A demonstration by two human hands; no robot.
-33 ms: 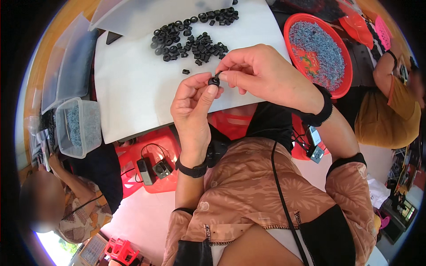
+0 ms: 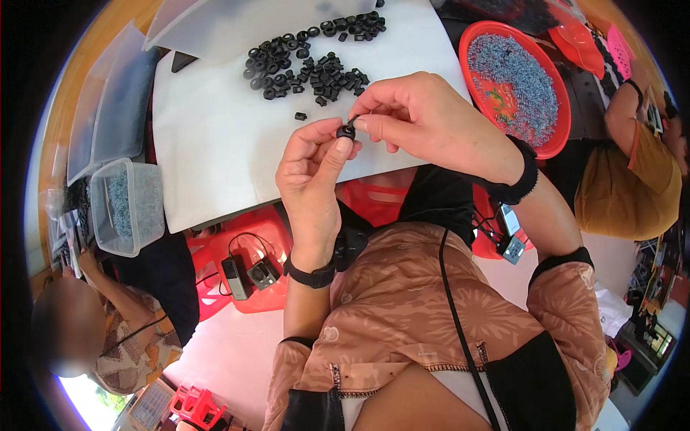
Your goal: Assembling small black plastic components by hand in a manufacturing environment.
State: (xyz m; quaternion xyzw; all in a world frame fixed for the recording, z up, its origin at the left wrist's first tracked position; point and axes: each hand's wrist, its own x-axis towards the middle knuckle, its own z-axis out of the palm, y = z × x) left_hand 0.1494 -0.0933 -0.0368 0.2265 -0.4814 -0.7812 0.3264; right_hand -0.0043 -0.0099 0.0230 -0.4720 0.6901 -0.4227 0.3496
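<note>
One small black ring (image 2: 346, 132) is pinched between two hands above the near edge of a white work surface (image 2: 215, 158). The left hand (image 2: 310, 169) rises from below with thumb and forefinger closed on the ring's lower side; the right hand (image 2: 424, 118) comes from the right, its fingertips closed on the ring's upper side, remaining fingers curled. Beyond the hands lies one heap of several dozen black rings (image 2: 309, 61), too many to count, with one stray black piece (image 2: 300, 116) lying apart on bare white. One round red tray (image 2: 557, 108) of grey-blue pieces sits at the right edge, and one clear plastic box (image 2: 129, 208) of similar pieces at the left corner. The white surface between heap and near edge lies open. Two other people sit nearby, one lower left, one far right.
</note>
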